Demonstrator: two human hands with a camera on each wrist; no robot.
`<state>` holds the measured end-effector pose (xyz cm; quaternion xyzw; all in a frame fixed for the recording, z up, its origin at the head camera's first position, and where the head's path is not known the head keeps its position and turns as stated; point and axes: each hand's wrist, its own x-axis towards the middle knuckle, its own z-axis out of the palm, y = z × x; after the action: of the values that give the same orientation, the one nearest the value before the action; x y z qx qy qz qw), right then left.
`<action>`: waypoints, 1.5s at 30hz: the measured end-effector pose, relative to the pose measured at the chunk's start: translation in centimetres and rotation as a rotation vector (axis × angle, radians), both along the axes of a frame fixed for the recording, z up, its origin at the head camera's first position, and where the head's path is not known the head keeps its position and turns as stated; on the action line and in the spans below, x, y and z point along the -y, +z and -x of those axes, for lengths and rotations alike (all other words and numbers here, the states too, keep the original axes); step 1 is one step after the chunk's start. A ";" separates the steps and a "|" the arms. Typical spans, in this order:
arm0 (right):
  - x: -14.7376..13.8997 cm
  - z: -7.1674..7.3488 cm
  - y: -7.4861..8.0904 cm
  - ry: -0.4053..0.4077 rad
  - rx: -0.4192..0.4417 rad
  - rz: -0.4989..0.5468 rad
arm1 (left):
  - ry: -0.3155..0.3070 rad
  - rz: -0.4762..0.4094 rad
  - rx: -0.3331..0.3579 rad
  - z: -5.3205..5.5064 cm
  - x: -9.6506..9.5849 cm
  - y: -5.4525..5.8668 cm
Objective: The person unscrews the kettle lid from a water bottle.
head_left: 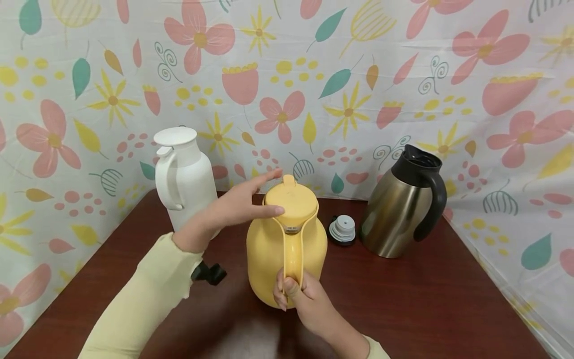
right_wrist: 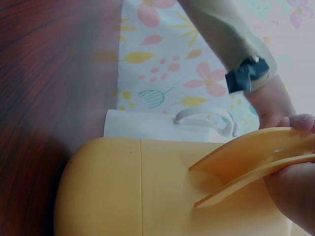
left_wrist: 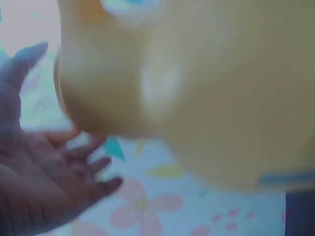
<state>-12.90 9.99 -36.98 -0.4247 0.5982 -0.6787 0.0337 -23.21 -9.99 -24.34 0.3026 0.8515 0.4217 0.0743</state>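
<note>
A yellow vacuum jug point(head_left: 260, 249) with a round lid point(head_left: 291, 199) stands upright on the table, its handle toward me. My right hand point(head_left: 309, 304) grips the lower part of that handle point(head_left: 294, 254); in the right wrist view its thumb and palm point(right_wrist: 295, 191) wrap the handle. My left hand point(head_left: 237, 202) reaches in from the left with fingers spread and straight. Its thumb overlaps the lid's near edge in the head view, and its fingertips lie beside the lid's far left. In the left wrist view the left palm point(left_wrist: 39, 182) faces the jug's neck with spread fingers.
A white jug point(head_left: 197, 174) stands behind my left forearm. On the right is a steel jug point(head_left: 381, 214) with a black handle and an uncovered top. A white and black stopper point(head_left: 344, 228) lies between it and the yellow jug. A flowered cloth point(head_left: 287, 60) hangs behind the table.
</note>
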 end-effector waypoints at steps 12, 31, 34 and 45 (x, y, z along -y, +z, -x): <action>0.2 0.0 -0.1 0.012 0.008 0.014 | -0.353 0.030 0.045 5.1 0.6 0.0; 0.1 -0.3 0.0 -0.038 0.081 -0.032 | 0.141 -0.154 -0.096 -2.3 -1.0 -2.7; 0.0 -0.2 0.0 -0.038 0.059 -0.021 | 0.053 -0.246 -0.002 -0.5 0.2 -2.8; -0.1 -0.1 -0.2 0.004 0.028 0.012 | -0.441 -0.370 0.312 6.7 0.3 -4.2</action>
<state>-12.80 10.10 -37.14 -0.4168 0.5928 -0.6879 0.0410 -29.92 -10.31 -28.57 0.4197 0.6527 0.5844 0.2373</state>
